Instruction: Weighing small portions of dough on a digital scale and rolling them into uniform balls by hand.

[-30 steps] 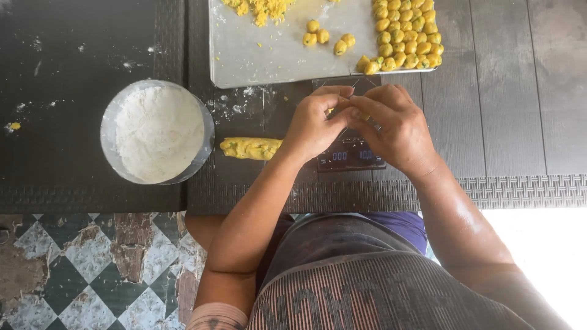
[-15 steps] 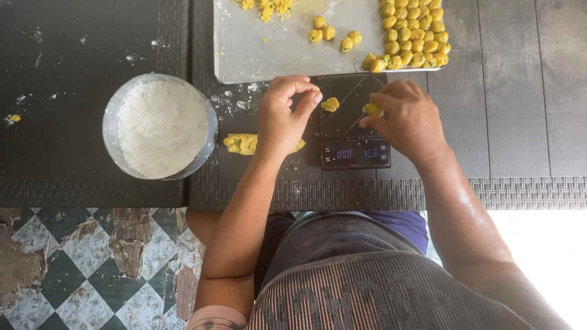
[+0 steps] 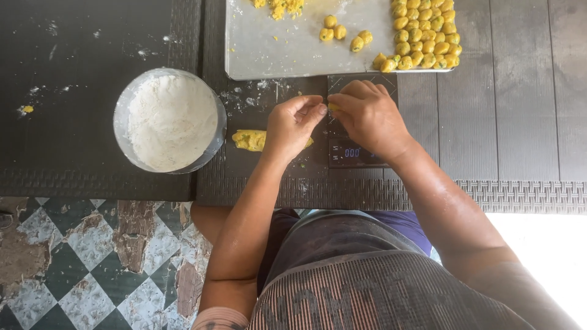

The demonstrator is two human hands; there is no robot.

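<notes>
Nearest the body, the left hand [image 3: 293,125] and right hand [image 3: 367,116] meet over the dark slatted surface [image 3: 520,122], fingertips together around a small yellow piece of dough [image 3: 333,107]. The right hand pinches it between thumb and forefinger; the left hand's fingers are curled narrow, and touch it or come very close to it. Whether the left hand grips it too is hard to tell.

Just below the hands sits a small black digital kitchen scale [image 3: 358,151], partly covered by the right hand. To work the piece well, it seems best to keep the pinch light, so that the soft dough keeps its shape, and to hold it over the scale so crumbs fall there.

Left of the left hand lies a yellow lump of dough [image 3: 251,140] on the surface, and beyond it a round metal bowl of white flour [image 3: 168,119]. A dusting of flour on the fingertips would probably stop sticking.

Farthest off, the flat metal baking tray [image 3: 275,55] carries neat rows of small yellow dough balls [image 3: 425,33] at its right end and a few loose ones near the middle.
</notes>
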